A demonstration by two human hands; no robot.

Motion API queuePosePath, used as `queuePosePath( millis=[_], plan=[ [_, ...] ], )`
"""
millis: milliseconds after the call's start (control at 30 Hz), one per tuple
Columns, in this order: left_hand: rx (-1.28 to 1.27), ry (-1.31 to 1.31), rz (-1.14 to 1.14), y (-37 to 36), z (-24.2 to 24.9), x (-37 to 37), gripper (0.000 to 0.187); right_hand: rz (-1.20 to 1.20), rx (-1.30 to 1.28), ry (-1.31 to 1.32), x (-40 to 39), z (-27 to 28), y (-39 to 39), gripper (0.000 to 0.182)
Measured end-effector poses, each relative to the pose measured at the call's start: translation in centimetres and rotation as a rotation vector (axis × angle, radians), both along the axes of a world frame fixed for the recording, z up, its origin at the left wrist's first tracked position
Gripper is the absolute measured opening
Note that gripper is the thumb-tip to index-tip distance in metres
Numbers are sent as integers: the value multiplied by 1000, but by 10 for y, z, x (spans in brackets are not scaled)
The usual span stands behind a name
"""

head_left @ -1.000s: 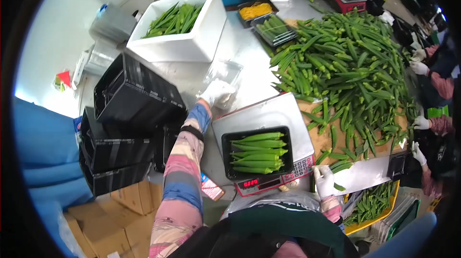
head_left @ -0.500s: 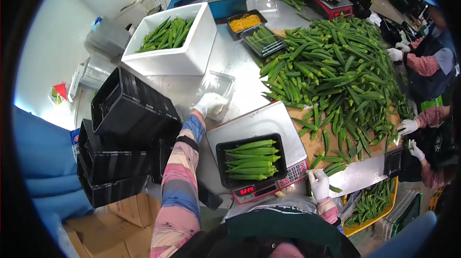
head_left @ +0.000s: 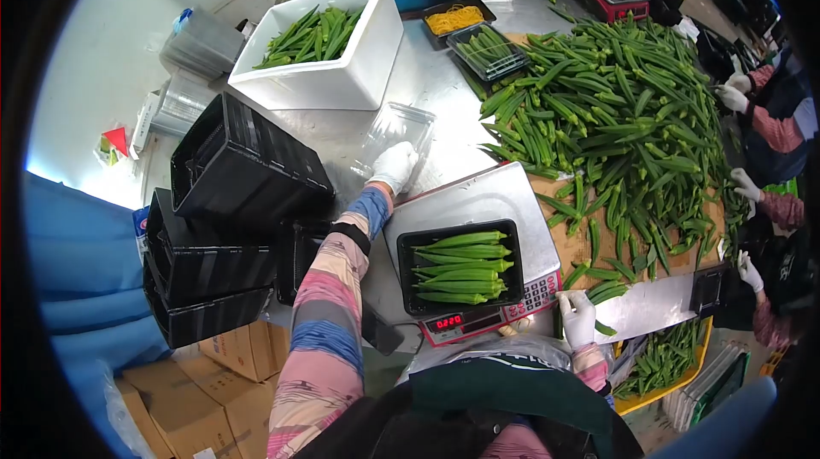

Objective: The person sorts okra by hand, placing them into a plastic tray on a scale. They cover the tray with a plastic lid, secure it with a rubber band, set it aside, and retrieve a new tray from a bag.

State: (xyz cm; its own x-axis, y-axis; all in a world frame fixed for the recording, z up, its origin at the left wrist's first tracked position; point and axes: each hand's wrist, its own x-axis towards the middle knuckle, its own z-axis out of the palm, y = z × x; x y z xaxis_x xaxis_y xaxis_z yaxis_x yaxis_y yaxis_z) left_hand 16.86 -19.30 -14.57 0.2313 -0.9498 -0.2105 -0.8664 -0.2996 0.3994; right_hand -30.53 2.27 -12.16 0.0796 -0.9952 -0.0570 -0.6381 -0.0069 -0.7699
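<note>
The left hand (head_left: 395, 166) is on clear plastic packaging (head_left: 407, 122), fingers partly hidden; I cannot tell whether they grip it. The right hand (head_left: 577, 319), loosely curled, is just beside the near right corner of the scale (head_left: 478, 194); its grip I cannot tell. Between the 2, okra pods (head_left: 461, 268) lie in a black tray (head_left: 406, 275) on the scale. Farther right spreads an okra heap (head_left: 615, 117).

Looking like a vegetable-packing workroom, going by a great heap of okra (head_left: 615, 134) covering a metal table (head_left: 457, 126), a digital scale (head_left: 478, 194) bearing a filled black tray (head_left: 405, 271), stacked black crates (head_left: 265, 160), cardboard boxes (head_left: 184, 399) and gloved co-workers (head_left: 776, 134) standing along the right side.
</note>
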Motion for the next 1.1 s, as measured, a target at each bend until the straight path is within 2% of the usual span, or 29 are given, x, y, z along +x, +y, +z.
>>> queuePosePath(
  millis=[233,333,433,533,600,633,667,733,800,833,867,933,1000,1100],
  plan=[
    [-156,172,106,2,6,21,22,-53,-58,-33,-12,0,-2,9],
    [-160,-158,70,10,35,13,22,-84,-33,-64,-14,4,-3,9],
    [-298,-273,54,11,57,12,18,-103,-33,-76,-17,7,-7,9],
    [-792,-218,-89,12,97,22,12,-96,-86,-30,-21,22,-15,8],
    [-592,287,76,31,161,4,10,-109,-134,-77,-21,31,-26,12],
    [-631,480,56,42,185,-9,11,-114,-174,-136,-8,58,-34,25],
    [-658,676,41,56,207,-25,12,-81,-233,-76,-2,76,-42,40],
    [-514,845,-24,89,250,-55,14,-29,-209,-236,23,126,-53,64],
    [-382,826,-135,118,263,-75,13,96,-119,-648,43,156,-58,87],
    [-149,886,-102,135,280,-87,14,158,-60,-785,57,177,-59,97],
    [80,939,-70,151,290,-98,14,256,-30,-953,66,179,-58,93],
    [148,997,-123,174,268,-108,17,343,226,-1000,80,193,-45,87],
    [280,1134,31,194,255,-118,19,221,437,-838,90,190,-32,75],
    [81,1283,140,228,216,-116,40,123,448,-918,86,146,-23,68]
  ],
)
